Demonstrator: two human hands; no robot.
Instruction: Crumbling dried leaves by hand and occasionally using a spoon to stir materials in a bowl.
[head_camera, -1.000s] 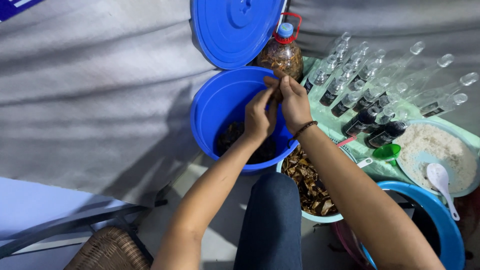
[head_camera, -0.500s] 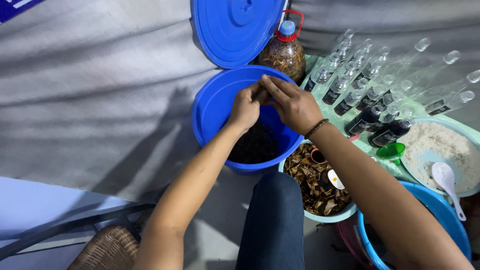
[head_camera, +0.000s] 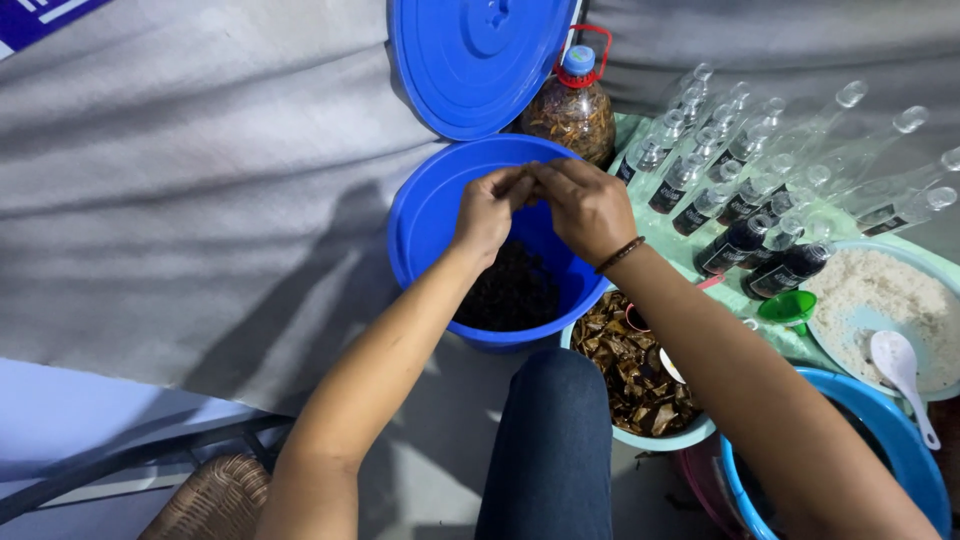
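My left hand (head_camera: 488, 208) and my right hand (head_camera: 584, 205) meet fingertip to fingertip above a blue bucket (head_camera: 425, 225). The fingers of both pinch a small dark item that is mostly hidden between them. Dark dried material (head_camera: 510, 292) lies in the bottom of the bucket. Its blue lid (head_camera: 478, 60) leans upright behind it. A thin bracelet circles my right wrist.
A pale bowl of brown dried pieces (head_camera: 630, 365) sits beside my knee. Several small glass bottles (head_camera: 735, 190), some with dark contents, lie on a green mat. A plastic jug (head_camera: 574, 112), a bowl of white grains with a spoon (head_camera: 880, 310), a green funnel (head_camera: 786, 306) and a blue basin (head_camera: 900, 450) stand at the right.
Both hands have drifted slightly left and lower over the bucket, staying joined at the fingertips.
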